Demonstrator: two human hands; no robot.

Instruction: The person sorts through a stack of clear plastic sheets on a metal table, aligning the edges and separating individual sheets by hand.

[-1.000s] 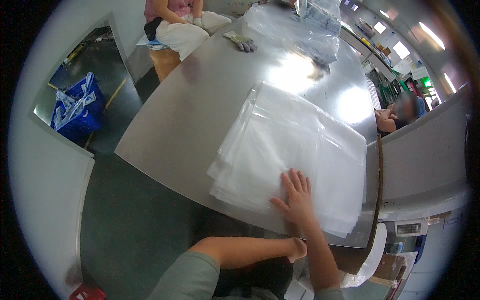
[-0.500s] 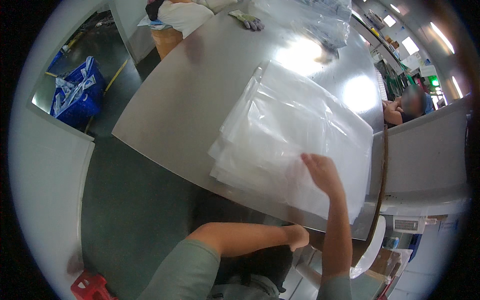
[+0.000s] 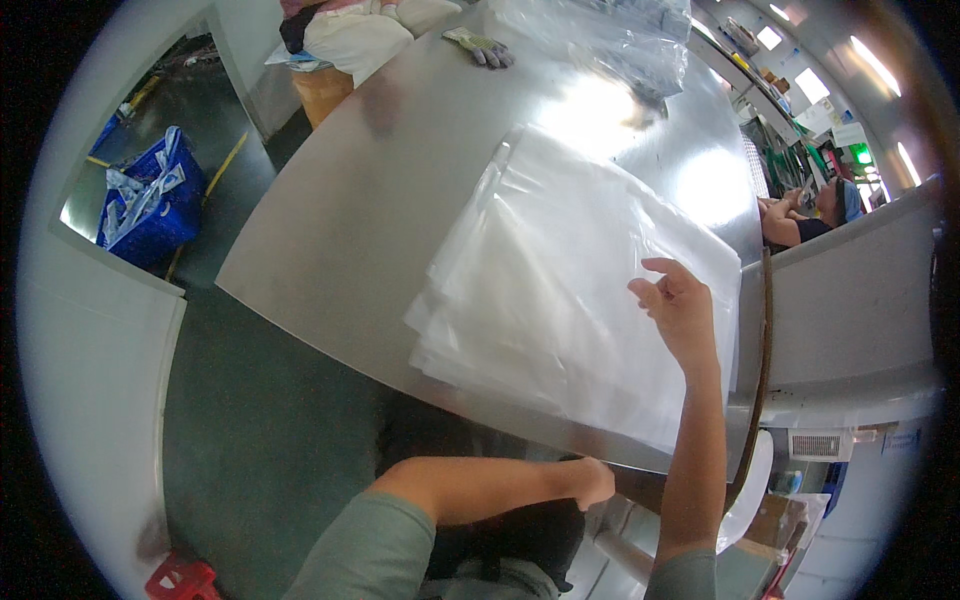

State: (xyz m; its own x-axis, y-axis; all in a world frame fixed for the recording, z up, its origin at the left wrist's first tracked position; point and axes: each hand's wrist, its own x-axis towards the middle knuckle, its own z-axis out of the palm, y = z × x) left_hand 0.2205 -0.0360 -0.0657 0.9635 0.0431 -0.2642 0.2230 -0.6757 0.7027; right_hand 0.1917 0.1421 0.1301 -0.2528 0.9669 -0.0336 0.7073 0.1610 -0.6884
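A stack of clear plastic sheets or bags [image 3: 560, 290] lies flat on the metal table, its left edges slightly fanned and wrinkled. Over the right part of the stack hovers my right hand [image 3: 680, 300], thumb and forefinger apart and curved, with nothing visible between them. My left hand [image 3: 595, 483] is low by the table's front edge, its forearm crossing in front of my body. It looks curled closed; whatever its fingers hold, if anything, is hidden.
On the shiny metal table [image 3: 330, 230] lie a grey work glove [image 3: 480, 47] and a heap of clear plastic [image 3: 610, 45] at the far side. A blue bin [image 3: 155, 210] stands beyond the left doorway. At right, a person [image 3: 800, 225] sits behind a low partition [image 3: 850, 310].
My right hand has lifted from the sheets and moved right and farther away, its thumb and forefinger now spread. My left hand has stayed about where it was.
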